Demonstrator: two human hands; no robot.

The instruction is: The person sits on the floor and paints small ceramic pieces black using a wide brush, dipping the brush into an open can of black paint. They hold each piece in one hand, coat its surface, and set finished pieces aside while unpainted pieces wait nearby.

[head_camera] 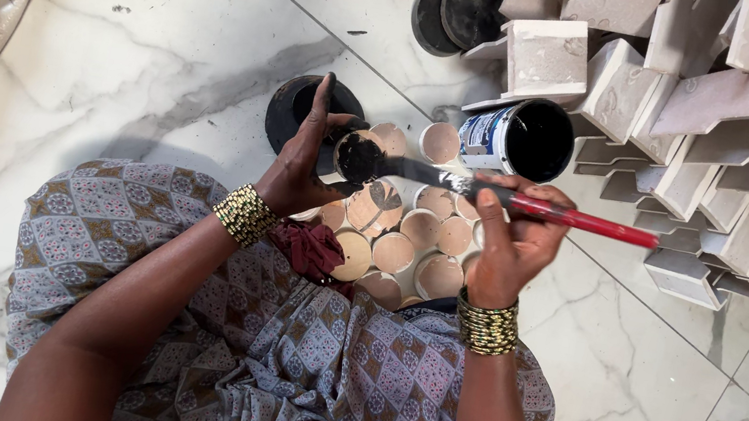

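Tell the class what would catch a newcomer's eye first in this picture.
At centre, the left hand holds a small round cup while the right hand paints it black with a red-handled brush. Below lie unpainted clay cups; behind stands an open paint can, with pale moulded blocks heaped on the right.

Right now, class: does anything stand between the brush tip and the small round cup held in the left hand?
Nothing visible does. The brush in the right hand already lies across the black-coated cup that the left hand grips.
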